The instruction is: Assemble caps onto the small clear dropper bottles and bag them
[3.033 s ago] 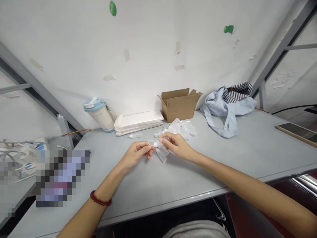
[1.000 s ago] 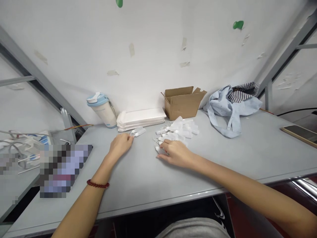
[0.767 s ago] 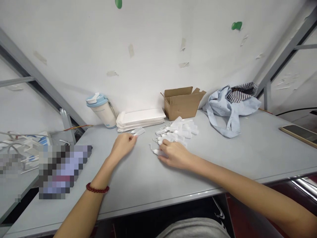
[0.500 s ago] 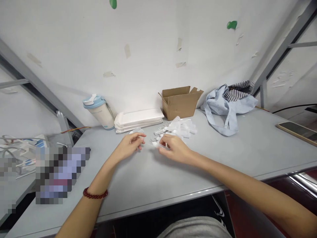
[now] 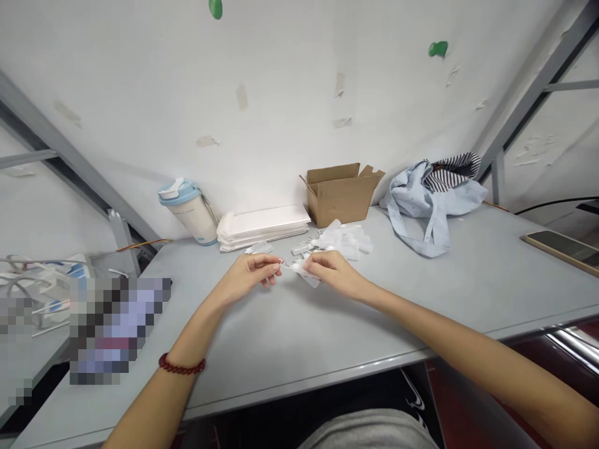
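Both hands meet over the table [image 5: 327, 337], just this side of the loose pile of vials [image 5: 344, 239]. Your right hand [image 5: 330, 274] has its fingers curled round one small clear vial [image 5: 309, 279] and holds it off the surface, slanted, lower end toward you. Your left hand [image 5: 250, 275] has thumb and forefinger pinched almost closed on the white tip [image 5: 286, 267] at the vial's other end. The remaining left fingers are loosely bent and hold nothing. The tip is too small to say if it is a cap or a loop.

The step in hand, as I judge it, is fingertip work on that tip, with the right hand steadying the body. The next move calls for a firm right grip and small, straight motion from the left pinch. The part is tiny and see-through, so a slip is easy.

For room, there is bare table toward you all the way to the front edge [image 5: 327, 381], and more to the right, up to the blue cloth bag [image 5: 433, 202] and the phone [image 5: 564, 244]. It is tighter behind the hands — the pile, the cardboard box [image 5: 339, 198] and the white packet stack [image 5: 262, 226] stand near. Two set-aside vials [image 5: 259, 249] lie just beyond your left fingers — mind them. The lidded cup [image 5: 188, 213] is well off to the left.
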{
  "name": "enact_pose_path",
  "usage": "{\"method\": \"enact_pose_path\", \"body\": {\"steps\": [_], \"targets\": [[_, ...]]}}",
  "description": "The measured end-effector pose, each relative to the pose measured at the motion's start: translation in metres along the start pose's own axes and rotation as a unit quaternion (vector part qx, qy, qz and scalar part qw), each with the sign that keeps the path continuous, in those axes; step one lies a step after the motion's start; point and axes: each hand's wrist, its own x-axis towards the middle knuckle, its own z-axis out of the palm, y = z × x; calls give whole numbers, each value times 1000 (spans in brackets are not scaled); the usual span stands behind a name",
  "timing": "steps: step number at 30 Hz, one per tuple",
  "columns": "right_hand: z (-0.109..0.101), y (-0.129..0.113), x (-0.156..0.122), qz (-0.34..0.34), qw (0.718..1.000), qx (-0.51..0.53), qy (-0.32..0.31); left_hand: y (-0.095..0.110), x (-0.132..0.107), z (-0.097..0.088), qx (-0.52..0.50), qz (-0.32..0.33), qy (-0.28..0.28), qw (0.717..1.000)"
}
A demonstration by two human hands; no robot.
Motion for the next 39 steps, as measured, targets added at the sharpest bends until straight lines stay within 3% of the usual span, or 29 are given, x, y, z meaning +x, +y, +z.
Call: {"method": "enact_pose_path", "body": {"steps": [6,13,17,23,29,39], "targets": [[1,5,3,48,994,100,-13,1,0,2,28,-11,-4,1000],[-2,0,3,77,988,130,22,4,0,3,81,-25,19,996],[-2,-3,2,72,989,124,42,2,-1,3,50,-25,-23,998],[-3,4,3,63,995,34,71,5,-6,2,10,-30,-73,997],[-4,6,4,57,994,9,88,5,-6,0,17,-4,-69,997],[-3,9,4,55,994,86,50,-1,-1,8,-65,18,-43,997]]}}
